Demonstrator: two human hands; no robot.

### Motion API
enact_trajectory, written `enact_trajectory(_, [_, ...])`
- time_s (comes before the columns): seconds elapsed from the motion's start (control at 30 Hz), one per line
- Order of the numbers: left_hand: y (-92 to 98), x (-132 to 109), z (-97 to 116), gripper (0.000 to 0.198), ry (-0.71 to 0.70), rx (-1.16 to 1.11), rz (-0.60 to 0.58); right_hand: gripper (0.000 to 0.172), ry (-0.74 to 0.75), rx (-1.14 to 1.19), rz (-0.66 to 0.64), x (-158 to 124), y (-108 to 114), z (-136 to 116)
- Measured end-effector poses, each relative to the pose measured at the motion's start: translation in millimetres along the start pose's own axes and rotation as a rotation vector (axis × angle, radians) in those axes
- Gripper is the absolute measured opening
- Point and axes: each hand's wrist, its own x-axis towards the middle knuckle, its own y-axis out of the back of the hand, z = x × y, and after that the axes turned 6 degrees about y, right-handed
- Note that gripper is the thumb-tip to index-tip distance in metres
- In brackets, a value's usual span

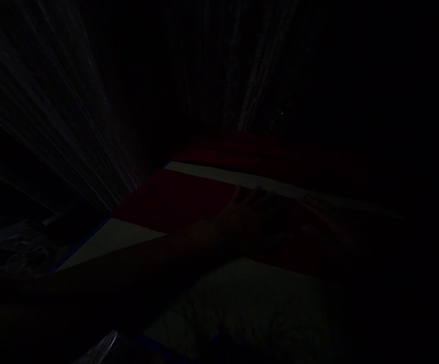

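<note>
A cloth with broad red and pale bands (200, 194) and a narrow blue edge stretches out in front of me. My left hand (252, 215) lies on a red band, palm down, its fingers stretched toward a pale stripe and somewhat apart. Just to its right, my right hand (323, 217) shows only faintly over the same band. Its fingers look extended and flat, while its wrist and arm are lost in the dark. I see nothing held in either hand.
Long pale threads (98, 121) run in sheets at the upper left, with more strands (250, 96) behind the cloth. A crumpled, shiny pale bundle (24, 247) lies beyond the cloth's left edge. The right side is too dark to make out.
</note>
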Motion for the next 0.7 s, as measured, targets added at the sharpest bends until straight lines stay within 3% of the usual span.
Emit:
enact_trajectory(0.1, [1.9, -1.6, -0.2, 0.080, 0.000, -0.020, 0.032, 0.063, 0.019, 0.008, -0.007, -0.3, -3.5, 2.0])
enact_trajectory(0.23, [1.5, -1.2, -1.9, 0.083, 0.000, 0.028, -0.035, 0.060, 0.023, 0.017, 0.073, 0.0, -3.9, 5.1])
enact_trajectory(0.4, [1.1, -0.2, -3.3, 0.080, -0.008, 0.001, 0.020, 0.062, -0.012, 0.007, 0.000, -0.1, -2.3, 4.0])
enact_trajectory(0.57, [2.0, -0.8, -2.9, 0.081, -0.006, -0.005, -0.012, 0.059, 0.018, 0.000, 0.104, -2.0, -3.0, 6.1])
enact_trajectory(0.7, [0.9, -0.9, -2.8, 0.079, 0.000, -0.037, 0.022, 0.059, 0.035, 0.005, 0.019, -2.4, -5.6, 8.4])
